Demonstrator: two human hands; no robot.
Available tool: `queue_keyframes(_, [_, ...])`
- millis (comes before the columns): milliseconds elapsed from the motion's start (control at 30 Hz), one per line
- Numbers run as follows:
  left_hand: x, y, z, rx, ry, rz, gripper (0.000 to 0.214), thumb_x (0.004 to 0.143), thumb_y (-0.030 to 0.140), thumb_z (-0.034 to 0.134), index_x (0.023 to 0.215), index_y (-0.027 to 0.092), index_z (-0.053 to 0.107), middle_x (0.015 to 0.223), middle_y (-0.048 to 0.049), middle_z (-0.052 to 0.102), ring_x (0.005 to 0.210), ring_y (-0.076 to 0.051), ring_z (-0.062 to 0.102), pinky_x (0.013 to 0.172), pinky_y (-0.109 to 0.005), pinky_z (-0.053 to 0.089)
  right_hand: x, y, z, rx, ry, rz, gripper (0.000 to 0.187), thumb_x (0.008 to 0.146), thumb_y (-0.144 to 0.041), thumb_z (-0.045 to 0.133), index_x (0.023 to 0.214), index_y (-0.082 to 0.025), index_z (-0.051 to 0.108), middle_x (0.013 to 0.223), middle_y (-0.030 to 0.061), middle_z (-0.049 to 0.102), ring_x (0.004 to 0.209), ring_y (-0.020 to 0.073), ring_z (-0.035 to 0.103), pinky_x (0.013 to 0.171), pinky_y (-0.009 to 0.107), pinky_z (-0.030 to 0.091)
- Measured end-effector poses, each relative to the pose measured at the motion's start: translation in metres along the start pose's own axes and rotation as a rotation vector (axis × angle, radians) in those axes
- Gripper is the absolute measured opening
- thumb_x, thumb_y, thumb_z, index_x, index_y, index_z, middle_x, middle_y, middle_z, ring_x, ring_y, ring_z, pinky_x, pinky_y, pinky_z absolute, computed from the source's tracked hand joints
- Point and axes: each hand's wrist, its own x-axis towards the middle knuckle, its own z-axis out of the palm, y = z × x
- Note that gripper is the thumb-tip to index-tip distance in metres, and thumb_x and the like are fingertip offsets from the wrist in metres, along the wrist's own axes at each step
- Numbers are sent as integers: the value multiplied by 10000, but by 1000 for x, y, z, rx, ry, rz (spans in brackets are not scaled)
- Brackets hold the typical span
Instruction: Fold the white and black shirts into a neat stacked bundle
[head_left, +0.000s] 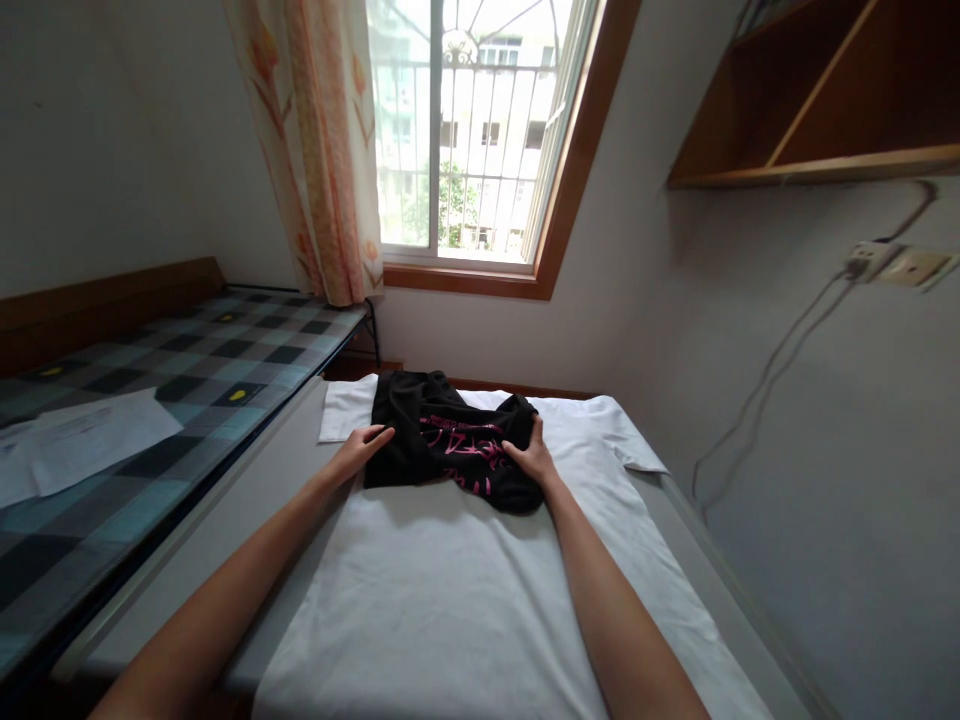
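A white shirt (pixel 450 600) lies spread over the pale worktop (pixel 292 460), and the black garment (pixel 446 445) with pink print sits bunched on the far part of the white shirt, between its two sleeves. The left hand (pixel 364 448) is near the white shirt's left sleeve, its fingers grasping the left edge of the black garment. The right hand (pixel 534 458), over the far right part of the white shirt, has its fingers clasped on the black garment's right end, thumb on top of the cloth. Left of the white shirt is a bed (pixel 247 345) with a checked cover, bearing sheets of paper (pixel 101 440). Beyond the white shirt are a window (pixel 487 140) and a flowered curtain (pixel 322 150). High to its right hangs a wooden shelf (pixel 817 165), above a wall socket (pixel 870 260).
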Motion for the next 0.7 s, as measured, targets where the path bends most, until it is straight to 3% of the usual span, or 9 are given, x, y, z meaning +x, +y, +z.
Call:
queue_keyframes(167, [14, 44, 17, 365, 44, -192, 903, 734, 733, 516, 1387, 112, 457, 1309, -197, 583, 1202, -361, 542, 926, -385, 438, 2, -9, -1, -265, -175, -91, 917, 716, -384, 642, 1501, -196, 206, 1331, 151, 551, 1208, 333, 535, 1005, 504, 421])
queue_keyframes(233, [17, 61, 25, 504, -17, -184, 924, 726, 642, 599, 1464, 154, 331, 1303, -181, 593, 1185, -359, 558, 894, -374, 449, 7, -20, -11, -296, -285, -123, 895, 738, -329, 607, 1517, -189, 190, 1265, 141, 608, 1125, 329, 592, 965, 500, 454])
queue_keyframes(300, [20, 77, 25, 612, -64, -123, 905, 719, 470, 660, 1485, 178, 275, 1240, -158, 638, 1117, -337, 605, 835, -344, 467, 18, -36, -27, -279, -308, -164, 872, 752, -259, 546, 1530, -184, 158, 1237, 136, 631, 1082, 321, 617, 947, 507, 467])
queue_keyframes(400, [29, 101, 6, 732, 15, -34, 757, 730, 280, 612, 1440, 187, 368, 1110, -127, 695, 1030, -300, 644, 775, -311, 473, 45, -66, -62, -190, -104, -339, 862, 758, -243, 526, 1529, -145, 153, 1399, 150, 501, 1303, 305, 449, 1089, 500, 342])
queue_keyframes(500, [44, 130, -28, 850, 220, 58, 413, 768, 292, 561, 1161, 193, 640, 995, -130, 709, 980, -312, 648, 796, -352, 474, 80, -97, -99, -105, 70, -497, 871, 773, -312, 574, 1522, -165, 154, 1528, 112, 329, 1416, 271, 267, 1161, 473, 208])
queue_keyframes(600, [58, 161, -57, 911, 342, 123, 314, 791, 370, 555, 947, 140, 700, 945, -180, 694, 965, -354, 638, 813, -411, 474, 114, -124, -131, -75, 180, -593, 875, 789, -391, 607, 1514, -205, 154, 1548, 84, 290, 1425, 260, 244, 1164, 486, 172])
queue_keyframes(700, [67, 189, -74, 887, 416, 215, 305, 793, 344, 562, 939, 105, 682, 974, -203, 676, 1037, -375, 601, 881, -453, 448, 137, -149, -158, -82, 322, -681, 791, 835, -430, 565, 1505, -242, 189, 1533, 61, 310, 1422, 245, 253, 1163, 477, 189])
